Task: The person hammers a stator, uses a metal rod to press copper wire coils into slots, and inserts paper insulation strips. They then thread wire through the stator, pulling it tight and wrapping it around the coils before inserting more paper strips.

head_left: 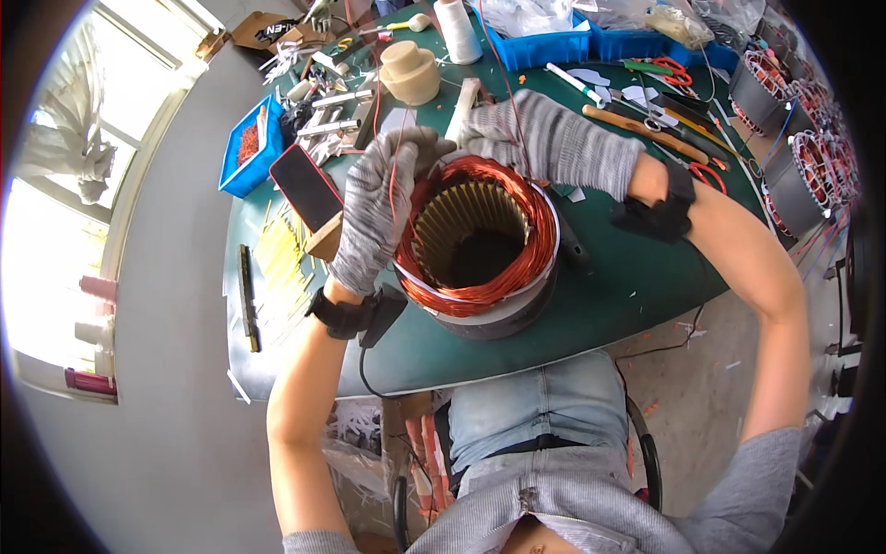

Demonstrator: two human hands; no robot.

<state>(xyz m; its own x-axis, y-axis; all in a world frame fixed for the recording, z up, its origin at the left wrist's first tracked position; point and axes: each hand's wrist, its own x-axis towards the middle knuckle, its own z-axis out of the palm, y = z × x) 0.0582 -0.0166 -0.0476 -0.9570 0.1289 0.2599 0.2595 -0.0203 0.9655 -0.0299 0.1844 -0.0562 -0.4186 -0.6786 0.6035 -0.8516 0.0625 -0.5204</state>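
Observation:
A motor stator (pixel 498 319) with a thick ring of copper windings (pixel 544 231) stands upright on the green table before me. Yellowish slot liners (pixel 452 222) line its bore. My left hand (pixel 377 189), in a grey striped knit glove, is at the far left of the ring, its fingers curled in a pinch. My right hand (pixel 535 138), gloved alike, bends its fingers at the far rim, close to the left fingertips. What either hand grips is hidden. Thin red lead wires (pixel 395 175) rise past both hands. A pale flat stick (pixel 461 109) lies beside the right fingers.
Left of the stator are a phone (pixel 306 187) on a wooden block, yellow strips (pixel 280 254) and a blue bin (pixel 252 148). Beyond stand a cream round block (pixel 409 74) and a white thread cone (pixel 457 32). Red scissors (pixel 674 72) and other wound stators (pixel 798 175) are at right.

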